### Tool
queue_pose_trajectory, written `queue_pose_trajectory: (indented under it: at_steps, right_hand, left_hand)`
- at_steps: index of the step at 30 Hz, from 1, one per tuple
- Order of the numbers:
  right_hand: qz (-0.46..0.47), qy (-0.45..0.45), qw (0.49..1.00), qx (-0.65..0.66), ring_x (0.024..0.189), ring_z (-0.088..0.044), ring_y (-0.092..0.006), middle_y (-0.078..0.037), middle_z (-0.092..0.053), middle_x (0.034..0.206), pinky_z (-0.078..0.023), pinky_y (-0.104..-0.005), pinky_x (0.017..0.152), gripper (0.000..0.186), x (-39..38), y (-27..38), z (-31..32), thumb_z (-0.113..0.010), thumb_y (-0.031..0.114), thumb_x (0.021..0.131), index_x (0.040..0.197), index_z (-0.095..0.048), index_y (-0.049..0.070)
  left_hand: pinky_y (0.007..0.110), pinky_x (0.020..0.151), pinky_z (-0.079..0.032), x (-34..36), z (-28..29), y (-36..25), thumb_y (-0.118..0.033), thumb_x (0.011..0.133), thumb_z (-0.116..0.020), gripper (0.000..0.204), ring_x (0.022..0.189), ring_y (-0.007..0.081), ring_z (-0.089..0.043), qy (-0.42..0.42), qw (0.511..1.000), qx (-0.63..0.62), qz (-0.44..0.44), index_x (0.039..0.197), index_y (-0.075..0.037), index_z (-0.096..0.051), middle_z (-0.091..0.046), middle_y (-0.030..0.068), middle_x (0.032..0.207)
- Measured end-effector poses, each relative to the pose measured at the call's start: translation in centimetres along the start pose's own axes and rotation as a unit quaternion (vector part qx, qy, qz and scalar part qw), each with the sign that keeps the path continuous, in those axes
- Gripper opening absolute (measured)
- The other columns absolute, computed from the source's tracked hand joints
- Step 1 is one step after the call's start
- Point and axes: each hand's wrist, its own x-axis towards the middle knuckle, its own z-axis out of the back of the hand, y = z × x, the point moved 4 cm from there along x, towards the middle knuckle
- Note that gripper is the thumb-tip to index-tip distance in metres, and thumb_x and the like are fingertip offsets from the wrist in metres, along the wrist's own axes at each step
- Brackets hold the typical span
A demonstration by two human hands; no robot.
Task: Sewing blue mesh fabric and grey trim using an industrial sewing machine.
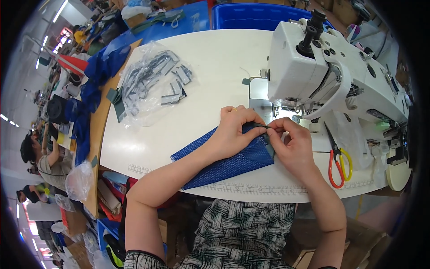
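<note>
Both hands pinch the blue mesh (224, 161): left hand (235, 130) pressing it flat, right hand (291, 143) folding its three o'clock edge, lining it up for the sewing machine (331, 76)

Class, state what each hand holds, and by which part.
Both the left hand and right hand pinch the blue mesh fabric at its right end.

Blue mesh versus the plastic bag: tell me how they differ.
The blue mesh is opaque, woven and flat under both hands; the plastic bag is clear, crinkled and untouched. The mesh lies at the table's near edge by the left hand and right hand; the bag sits farther back, holding small dark pieces. Both rest on the white table.
</note>
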Motion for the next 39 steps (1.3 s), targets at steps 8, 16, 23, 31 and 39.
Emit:
queue_pose_trajectory:
  at_steps: [8,16,23,31,39]
  right_hand:
    - [0.226,-0.08,0.962,-0.127,0.076,-0.071,-0.023,-0.003,-0.073,0.085,-0.057,-0.0329,0.066,0.014,0.0,1.2,0.1,-0.077,0.005,0.082,0.095,-0.075,0.009]
    - [0.275,-0.072,0.94,-0.189,0.082,-0.07,-0.0215,-0.002,-0.073,0.089,-0.057,-0.0347,0.064,0.021,-0.3,1.7,0.2,-0.078,0.004,0.075,0.095,-0.076,0.01]
    - [0.3,-0.064,0.93,-0.203,0.084,-0.069,-0.0206,-0.002,-0.073,0.093,-0.057,-0.034,0.065,0.026,-0.5,1.9,0.2,-0.078,0.004,0.072,0.097,-0.077,0.01]
    - [-0.05,0.005,0.998,0.027,0.084,-0.07,-0.0145,-0.004,-0.074,0.096,-0.055,-0.0286,0.074,0.013,0.1,-1.1,0.8,-0.078,0.014,0.089,0.099,-0.079,0.006]
    - [-0.029,0.035,0.997,0.055,0.083,-0.07,-0.0134,-0.005,-0.075,0.094,-0.056,-0.0274,0.078,0.022,0.0,-1.0,-0.2,-0.081,0.022,0.092,0.102,-0.079,0.003]
  left_hand:
    - [0.038,0.101,-0.038,0.5,0.3,0.4,-0.02,0.093,-0.077,0.014,0.095,0.0224,-0.061,0.01,1.0,0.012,-0.026,0.102,-0.009,-0.076,-0.071,0.0069,0.092]
    - [0.03,0.079,-0.052,1.1,0.6,1.4,-0.016,0.091,-0.077,0.019,0.086,0.0181,-0.068,0.074,0.992,-0.106,-0.011,0.103,-0.001,-0.077,-0.074,0.0111,0.09]
    - [0.03,0.081,-0.052,1.3,1.1,1.3,-0.017,0.09,-0.08,0.019,0.086,0.0168,-0.067,0.099,0.987,-0.121,-0.031,0.101,-0.001,-0.078,-0.074,0.0103,0.089]
    - [0.039,0.105,-0.044,0.9,1.1,0.6,-0.018,0.089,-0.082,0.014,0.09,0.0184,-0.067,0.056,0.996,-0.02,-0.061,0.098,-0.008,-0.08,-0.073,0.0025,0.09]
    - [0.047,0.124,-0.022,0.3,1.4,-0.6,-0.016,0.089,-0.081,0.008,0.098,0.0143,-0.065,0.029,0.999,0.004,-0.035,0.096,-0.014,-0.078,-0.072,-0.002,0.093]
